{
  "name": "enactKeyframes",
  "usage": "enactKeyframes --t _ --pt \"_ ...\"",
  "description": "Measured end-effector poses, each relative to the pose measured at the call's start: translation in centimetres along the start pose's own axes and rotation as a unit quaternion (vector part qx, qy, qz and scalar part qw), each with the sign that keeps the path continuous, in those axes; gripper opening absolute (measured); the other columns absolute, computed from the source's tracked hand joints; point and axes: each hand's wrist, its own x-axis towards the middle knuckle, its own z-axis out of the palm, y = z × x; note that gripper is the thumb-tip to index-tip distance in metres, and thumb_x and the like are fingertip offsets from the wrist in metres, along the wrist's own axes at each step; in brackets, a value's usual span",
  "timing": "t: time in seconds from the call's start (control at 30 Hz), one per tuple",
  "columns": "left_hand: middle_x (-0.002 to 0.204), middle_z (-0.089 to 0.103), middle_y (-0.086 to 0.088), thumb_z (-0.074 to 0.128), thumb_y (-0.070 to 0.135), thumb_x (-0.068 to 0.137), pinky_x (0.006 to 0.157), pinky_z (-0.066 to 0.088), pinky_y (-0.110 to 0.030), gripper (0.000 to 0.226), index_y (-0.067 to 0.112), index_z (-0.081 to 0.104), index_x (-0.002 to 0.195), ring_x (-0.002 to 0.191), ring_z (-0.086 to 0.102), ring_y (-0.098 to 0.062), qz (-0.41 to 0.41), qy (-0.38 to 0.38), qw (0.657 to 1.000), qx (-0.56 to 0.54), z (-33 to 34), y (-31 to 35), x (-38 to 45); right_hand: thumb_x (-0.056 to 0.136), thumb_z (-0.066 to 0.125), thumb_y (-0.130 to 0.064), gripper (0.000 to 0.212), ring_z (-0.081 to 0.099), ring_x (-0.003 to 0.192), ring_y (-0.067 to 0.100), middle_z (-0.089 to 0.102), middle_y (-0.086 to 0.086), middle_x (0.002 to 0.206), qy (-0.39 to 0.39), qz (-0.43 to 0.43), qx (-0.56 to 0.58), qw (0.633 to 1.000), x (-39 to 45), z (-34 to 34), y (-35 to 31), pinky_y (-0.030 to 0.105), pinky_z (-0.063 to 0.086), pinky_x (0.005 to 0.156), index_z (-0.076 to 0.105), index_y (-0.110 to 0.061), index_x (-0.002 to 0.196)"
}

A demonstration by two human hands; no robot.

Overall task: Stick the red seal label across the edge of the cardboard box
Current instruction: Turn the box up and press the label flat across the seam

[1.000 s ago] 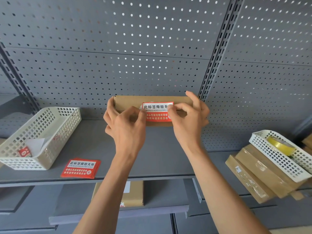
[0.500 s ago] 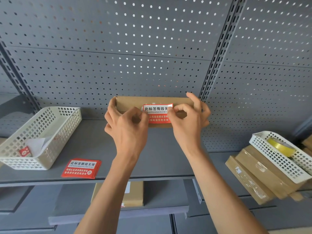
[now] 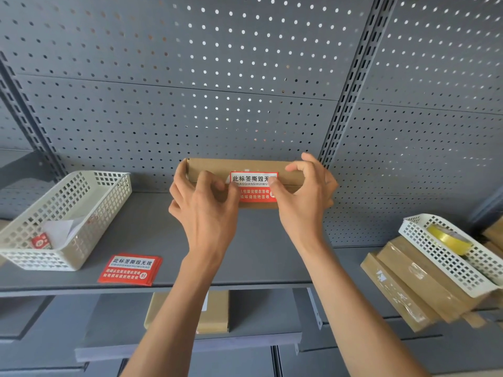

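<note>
Grey pegboard wall backs grey shelves, seemingly metal.

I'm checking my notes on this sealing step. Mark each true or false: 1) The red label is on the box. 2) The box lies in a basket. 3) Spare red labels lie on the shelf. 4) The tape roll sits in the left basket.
1) True: both the left hand and right hand press the label onto the box.
2) False: it stands on the shelf.
3) True: spare labels.
4) False: the tape roll is in the right basket.
</note>
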Motion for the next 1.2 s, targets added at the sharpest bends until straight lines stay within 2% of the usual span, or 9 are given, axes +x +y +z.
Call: enactKeyframes --t 0.1,0.23,0.37,0.47,0.57,0.77,0.97,1.1,1.2 --pt "0.152 0.034 -0.002 0.064 0.045 0.088 0.105 0.031 -0.054 0.03 0.024 0.043 0.084 0.136 0.033 -0.027 0.002 -0.001 1.0 -0.009 -0.2 -0.2 0.1 0.081 0.073 -0.032 0.033 0.029 0.136 0.021 0.048 -0.014 0.145 -0.006 -0.008 0.002 1.0 0.1 -0.1 0.1 0.054 0.035 0.103 0.062 -0.031 0.112" --pt "0.146 0.037 0.002 0.066 0.042 0.086 0.105 0.03 -0.05 0.031 0.023 0.043 0.094 0.134 0.034 -0.024 -0.022 0.004 0.999 -0.047 -0.3 0.1 0.1 0.084 0.064 -0.044 0.051 0.027 0.138 0.023 0.045 -0.011 0.15 -0.016 -0.017 -0.016 1.0 0.1 -0.3 0.4 0.053 0.035 0.107 0.057 -0.034 0.134" --pt "0.124 0.042 0.006 0.066 0.05 0.082 0.104 0.031 -0.049 0.056 0.015 0.04 0.118 0.125 0.036 -0.019 -0.057 0.027 0.994 -0.089 -0.4 0.6 0.3 0.083 0.057 -0.062 0.054 0.023 0.141 0.021 0.04 -0.013 0.152 -0.028 0.002 -0.051 0.998 0.0 -0.1 -0.1 0.048 0.027 0.106 0.062 -0.035 0.131" --pt "0.127 0.04 0.005 0.07 0.061 0.078 0.103 0.028 -0.045 0.075 0.015 0.037 0.127 0.127 0.035 -0.019 -0.072 0.036 0.994 -0.078 0.3 1.2 0.5 0.081 0.06 -0.067 0.05 0.025 0.139 0.023 0.041 -0.013 0.149 -0.009 0.006 -0.077 0.997 -0.1 0.4 -0.6 0.049 0.03 0.102 0.067 -0.036 0.119" --pt "0.132 0.041 0.002 0.067 0.074 0.069 0.101 0.028 -0.047 0.087 0.017 0.038 0.128 0.13 0.036 -0.022 -0.072 0.052 0.995 -0.047 1.3 1.4 0.5 0.076 0.058 -0.073 0.056 0.024 0.142 0.028 0.038 -0.008 0.151 0.013 0.004 -0.1 0.995 -0.4 1.5 -0.8 0.053 0.031 0.101 0.063 -0.034 0.116" --pt "0.138 0.043 -0.001 0.066 0.074 0.068 0.102 0.032 -0.053 0.086 0.016 0.04 0.126 0.132 0.037 -0.026 -0.059 0.093 0.994 -0.008 2.1 1.2 0.6 0.077 0.056 -0.074 0.061 0.025 0.144 0.032 0.042 -0.002 0.151 0.057 -0.01 -0.142 0.988 -0.7 3.0 -0.8 0.051 0.027 0.099 0.058 -0.03 0.119" --pt "0.138 0.043 0.001 0.068 0.07 0.07 0.094 0.028 -0.044 0.08 0.017 0.044 0.125 0.13 0.038 -0.025 -0.042 0.113 0.992 0.018 2.6 1.3 0.9 0.081 0.055 -0.072 0.055 0.028 0.142 0.032 0.046 -0.002 0.146 0.068 -0.01 -0.155 0.986 -0.4 3.4 -0.8 0.051 0.029 0.097 0.058 -0.031 0.117" --pt "0.137 0.043 0.001 0.066 0.062 0.074 0.097 0.028 -0.046 0.071 0.018 0.044 0.125 0.13 0.037 -0.025 -0.05 0.109 0.993 0.008 2.7 1.2 1.0 0.084 0.057 -0.064 0.045 0.03 0.14 0.031 0.048 -0.004 0.143 0.073 -0.007 -0.142 0.987 -0.3 3.4 -0.6 0.05 0.028 0.096 0.059 -0.031 0.115" --pt "0.137 0.041 0.003 0.068 0.059 0.074 0.095 0.023 -0.041 0.068 0.021 0.044 0.124 0.131 0.036 -0.024 -0.056 0.104 0.993 -0.007 2.6 1.1 1.2 0.086 0.056 -0.057 0.037 0.031 0.138 0.029 0.05 -0.007 0.14 0.073 -0.005 -0.128 0.989 -0.1 3.3 -0.4 0.05 0.029 0.096 0.06 -0.032 0.113"
